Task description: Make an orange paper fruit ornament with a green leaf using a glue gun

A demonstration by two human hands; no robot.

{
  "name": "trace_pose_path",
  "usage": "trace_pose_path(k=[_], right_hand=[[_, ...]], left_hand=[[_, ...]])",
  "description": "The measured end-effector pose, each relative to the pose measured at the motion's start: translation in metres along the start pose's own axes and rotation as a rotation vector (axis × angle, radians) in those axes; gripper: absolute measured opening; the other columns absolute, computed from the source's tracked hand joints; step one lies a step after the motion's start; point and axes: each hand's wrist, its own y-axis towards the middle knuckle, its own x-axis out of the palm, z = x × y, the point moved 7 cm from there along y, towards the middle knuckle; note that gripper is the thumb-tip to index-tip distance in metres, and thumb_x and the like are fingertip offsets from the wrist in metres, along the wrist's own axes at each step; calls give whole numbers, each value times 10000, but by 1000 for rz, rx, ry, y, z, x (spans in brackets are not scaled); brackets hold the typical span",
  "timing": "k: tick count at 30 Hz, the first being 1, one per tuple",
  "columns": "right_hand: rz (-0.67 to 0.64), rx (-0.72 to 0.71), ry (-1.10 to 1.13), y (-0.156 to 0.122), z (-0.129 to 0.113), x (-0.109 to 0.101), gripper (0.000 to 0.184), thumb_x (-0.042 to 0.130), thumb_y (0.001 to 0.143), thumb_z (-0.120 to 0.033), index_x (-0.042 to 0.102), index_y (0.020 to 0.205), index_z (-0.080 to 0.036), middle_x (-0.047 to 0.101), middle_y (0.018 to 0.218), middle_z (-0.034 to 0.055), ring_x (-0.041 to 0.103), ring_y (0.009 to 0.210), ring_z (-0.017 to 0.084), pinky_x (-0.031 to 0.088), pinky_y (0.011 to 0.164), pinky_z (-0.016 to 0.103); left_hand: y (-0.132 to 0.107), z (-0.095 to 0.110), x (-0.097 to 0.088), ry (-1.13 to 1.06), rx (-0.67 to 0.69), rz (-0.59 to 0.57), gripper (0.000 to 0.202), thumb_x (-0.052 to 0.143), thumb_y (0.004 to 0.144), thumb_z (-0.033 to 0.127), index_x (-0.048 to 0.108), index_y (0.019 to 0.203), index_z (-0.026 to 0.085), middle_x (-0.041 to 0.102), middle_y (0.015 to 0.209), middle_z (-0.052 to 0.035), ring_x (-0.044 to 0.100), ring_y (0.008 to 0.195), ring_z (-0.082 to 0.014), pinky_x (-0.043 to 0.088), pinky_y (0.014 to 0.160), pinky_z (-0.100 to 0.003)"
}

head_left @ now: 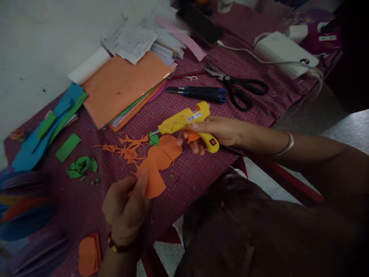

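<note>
My right hand (211, 132) grips a yellow hot glue gun (178, 120), its fingers around the handle near the orange trigger. The metal nozzle points left, by a small green piece (154, 139) at the top of an orange rounded cutout (164, 152). Between thumb and fingers, my left hand (129, 206) pinches an orange foam-like piece (155, 181), which overlaps the lower left of the cutout. Jagged orange scraps (129, 150) lie just left of the cutout. Whether glue is coming out of the nozzle cannot be seen.
Behind the glue gun lie a utility knife (201, 93) and black-handled scissors (245, 87). A stack of coloured sheets (123, 86) is at the back left. Green scraps (82, 167), blue strips (46, 134), orange pieces (88, 254), a phone (198, 24) and a cabled white box (285, 54) surround the work.
</note>
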Motion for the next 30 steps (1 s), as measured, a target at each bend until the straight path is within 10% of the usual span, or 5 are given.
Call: trace_pose_path(k=[9,15,18,21,30], right_hand=[[-29,79,28,7,27,41,384,799,737,-425,697,952,-124,716,1035,84,682,850,129,597,705,210],[20,9,-48,10,16,36,412,825,708,-391,709,1004,-127,709,1098,99,657,844,106,575,635,154],[43,-39,-89,12,11,33,412,817,719,-394,707,1018,-132,707,1083,93,651,842,105,559,597,135],[29,-51,-128,15,14,36,388,803,737,-387,710,1017,-135,707,1040,74,645,829,101,550,577,125],[176,-17,50,12,3,24,222,665,885,-321,687,1032,-156,728,983,70,694,859,135,601,800,246]], left_hand=[[10,61,7,79,482,-19,454,637,753,11,702,1122,268,629,729,-20,544,632,-145,370,615,-282],[19,22,4,-575,-303,66,186,633,777,130,667,934,225,642,809,-8,552,644,-119,421,580,-230],[16,13,30,-1097,-723,-118,73,580,837,256,614,838,191,573,685,14,421,496,-80,346,475,-209],[16,19,47,-1303,-868,-305,209,612,827,374,602,768,174,467,549,42,361,441,-66,312,442,-199],[13,-4,51,-1050,-1040,-233,241,798,588,250,586,663,162,461,467,75,391,396,-43,291,400,-161]])
